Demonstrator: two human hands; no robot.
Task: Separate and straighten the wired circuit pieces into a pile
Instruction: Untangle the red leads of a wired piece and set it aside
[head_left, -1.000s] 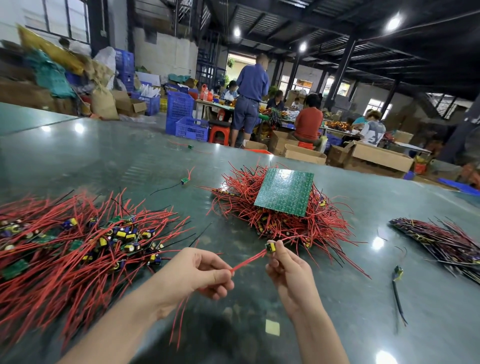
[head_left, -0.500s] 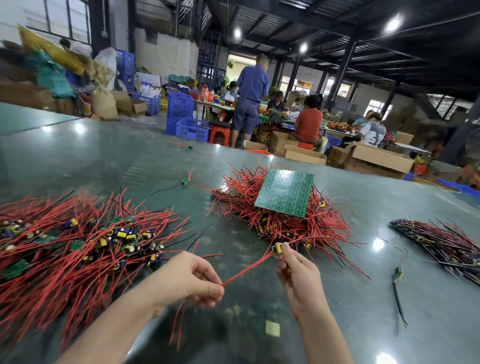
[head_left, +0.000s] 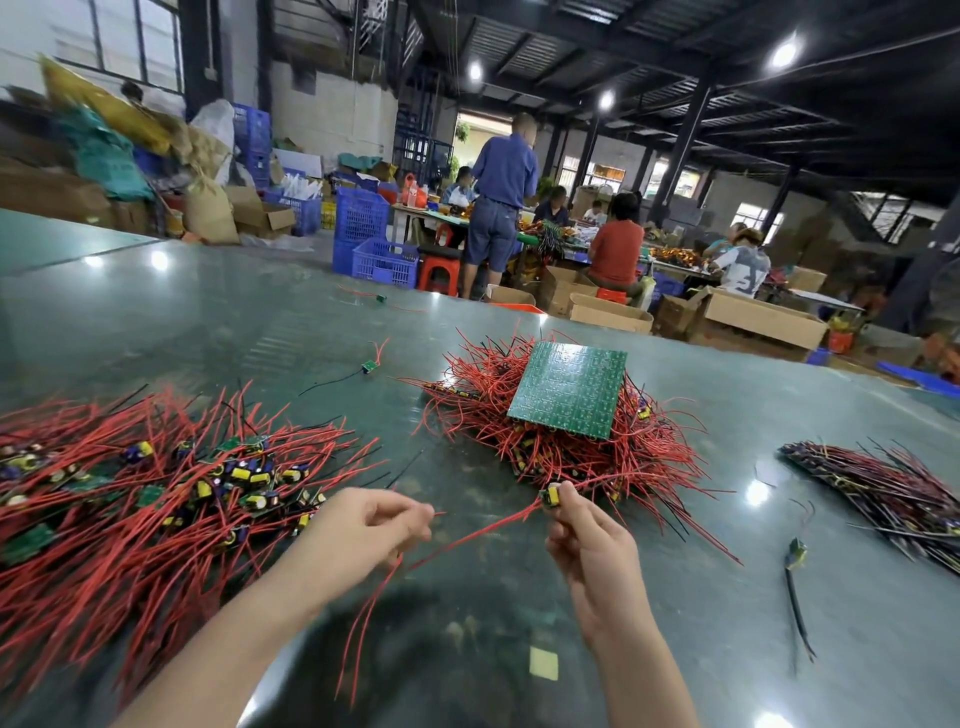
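Note:
My right hand pinches a small circuit piece with a yellow part. Its red wires stretch left and down toward my left hand, whose fingers are curled beside the wire ends; whether it still pinches a wire I cannot tell. A broad pile of wired pieces lies at the left. In the middle a tangled heap of red-wired pieces carries a green circuit panel. A darker bundle of pieces lies at the right.
Single stray pieces lie on the dark green table: one behind the left pile, one near the far edge, one with a black wire at the right. Beyond the table, people work among boxes and blue crates.
My hands have drawn apart: the left slid left and down along the red wires to their ends, and the right moved a little up and right with the circuit piece.

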